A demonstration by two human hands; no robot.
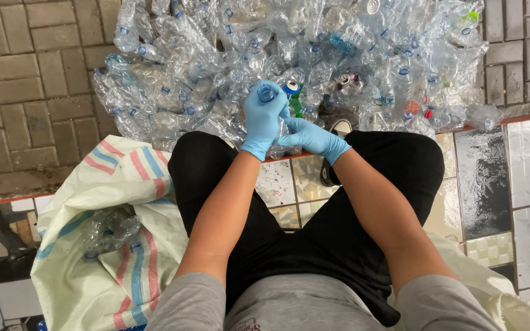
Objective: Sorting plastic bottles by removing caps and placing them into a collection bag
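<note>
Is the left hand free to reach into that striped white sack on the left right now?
Probably not right away: the left hand grips a clear bottle together with the right hand. The sack lies open beside the left leg, nothing blocking it.

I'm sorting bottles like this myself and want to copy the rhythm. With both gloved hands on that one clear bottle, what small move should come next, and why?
Probably a twist of the blue cap. The left hand closes around the top of the clear bottle at the cap, while the right hand steadies the body below. The cap looks still on, so the grip suits unscrewing it.
</note>
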